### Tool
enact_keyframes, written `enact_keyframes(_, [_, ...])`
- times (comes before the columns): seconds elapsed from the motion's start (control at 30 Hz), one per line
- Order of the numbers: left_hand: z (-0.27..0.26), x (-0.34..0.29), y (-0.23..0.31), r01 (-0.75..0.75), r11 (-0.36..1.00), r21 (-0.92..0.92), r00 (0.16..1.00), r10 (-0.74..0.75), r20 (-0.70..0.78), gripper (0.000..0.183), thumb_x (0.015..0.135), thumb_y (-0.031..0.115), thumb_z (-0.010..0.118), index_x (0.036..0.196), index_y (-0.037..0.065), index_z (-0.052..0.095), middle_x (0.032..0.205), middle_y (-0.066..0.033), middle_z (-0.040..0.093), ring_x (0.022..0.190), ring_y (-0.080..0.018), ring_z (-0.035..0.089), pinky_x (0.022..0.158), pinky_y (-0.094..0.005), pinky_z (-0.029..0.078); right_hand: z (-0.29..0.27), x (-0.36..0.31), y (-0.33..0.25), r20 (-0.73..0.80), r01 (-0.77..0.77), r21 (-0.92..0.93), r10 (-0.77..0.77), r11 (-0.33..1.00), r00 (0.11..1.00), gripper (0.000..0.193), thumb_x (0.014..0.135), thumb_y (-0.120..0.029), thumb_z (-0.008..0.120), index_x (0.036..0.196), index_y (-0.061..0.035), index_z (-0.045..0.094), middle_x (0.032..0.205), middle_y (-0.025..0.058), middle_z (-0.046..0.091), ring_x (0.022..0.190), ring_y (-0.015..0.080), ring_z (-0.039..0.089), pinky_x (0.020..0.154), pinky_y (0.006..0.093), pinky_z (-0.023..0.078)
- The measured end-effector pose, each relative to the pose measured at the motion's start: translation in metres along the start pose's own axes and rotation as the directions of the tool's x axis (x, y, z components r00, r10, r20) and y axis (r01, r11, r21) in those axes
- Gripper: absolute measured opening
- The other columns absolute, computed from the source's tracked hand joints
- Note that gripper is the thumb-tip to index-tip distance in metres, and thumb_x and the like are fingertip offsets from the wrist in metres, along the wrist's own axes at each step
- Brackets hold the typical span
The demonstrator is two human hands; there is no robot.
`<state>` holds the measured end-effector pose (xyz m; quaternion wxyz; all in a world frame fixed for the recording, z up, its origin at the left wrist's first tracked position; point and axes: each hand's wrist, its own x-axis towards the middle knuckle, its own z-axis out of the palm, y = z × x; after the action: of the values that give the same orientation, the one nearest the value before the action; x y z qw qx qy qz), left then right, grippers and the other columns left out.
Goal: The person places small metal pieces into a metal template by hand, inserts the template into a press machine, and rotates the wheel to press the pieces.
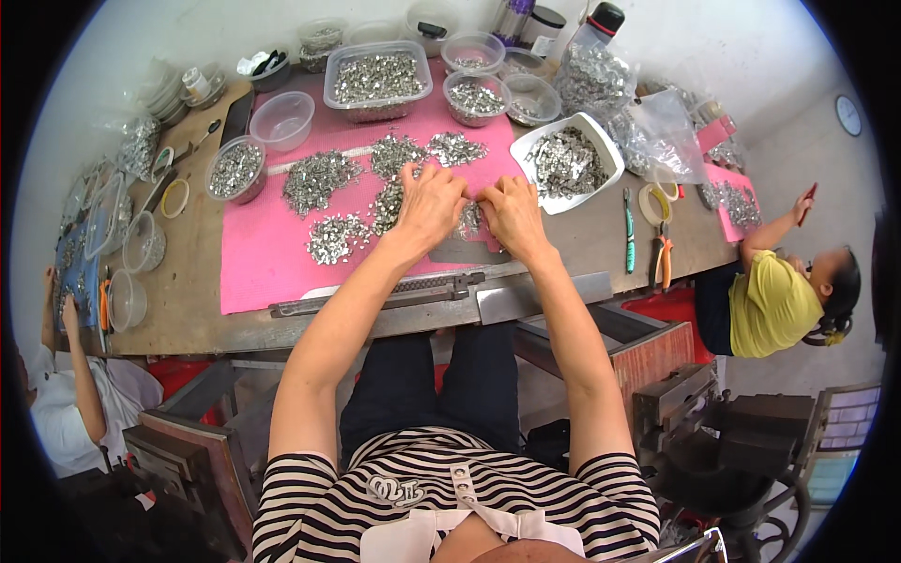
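Note:
Small shiny silver metal pieces lie in several heaps on a pink mat [249, 272] in front of me. My left hand [432, 206] is over the mat with its fingers bent and pinched together, beside a heap of pieces [387, 208]. Close to its right, my right hand [512, 218] also has its fingertips drawn together, near a small heap [470, 221]. Whatever the fingers hold is too small or hidden to make out. A wider heap [319, 180] and a looser one [336, 238] lie left of my hands. The white tray [615, 167] at right holds more pieces.
Plastic tubs, among them a large one [378, 80], line the back. A metal rail [375, 298] runs along the front edge. Green-handled pliers [630, 235] and orange-handled pliers [663, 258] lie right. Another person [779, 300] sits at right; one [84, 403] works at left.

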<state>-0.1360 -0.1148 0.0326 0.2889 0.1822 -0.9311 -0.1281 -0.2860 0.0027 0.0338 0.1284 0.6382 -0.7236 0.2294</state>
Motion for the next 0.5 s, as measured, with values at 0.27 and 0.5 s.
enact_keyframes(0.27, [0.012, 0.014, 0.001, -0.021, 0.999, 0.033, 0.998, 0.019, 0.061, 0.01, 0.086, 0.018, 0.074, 0.094, 0.013, 0.075, 0.095, -0.0053, 0.066, 0.105, -0.0259, 0.058, 0.102, -0.0561, 0.03, 0.001, -0.006, 0.009, -0.007, 0.013, 0.021, -0.013, 1.0, 1.0, 0.008, 0.083, -0.01, 0.07, 0.089, -0.0053, 0.067, 0.09, 0.0106, 0.061, 0.092, 0.0301, 0.058, 0.081, 0.0448, 0.041])
enact_keyframes(0.5, [0.01, 0.022, 0.0, -0.033, 0.998, 0.046, 0.99, 0.026, 0.14, 0.01, 0.086, 0.02, 0.074, 0.094, 0.015, 0.077, 0.095, -0.0056, 0.066, 0.105, -0.0268, 0.057, 0.101, -0.0565, 0.03, -0.007, -0.012, 0.013, -0.033, -0.07, 0.183, 0.077, 0.981, 0.996, 0.009, 0.085, -0.01, 0.069, 0.093, -0.0081, 0.073, 0.09, 0.008, 0.062, 0.092, 0.0287, 0.059, 0.082, 0.0433, 0.041])
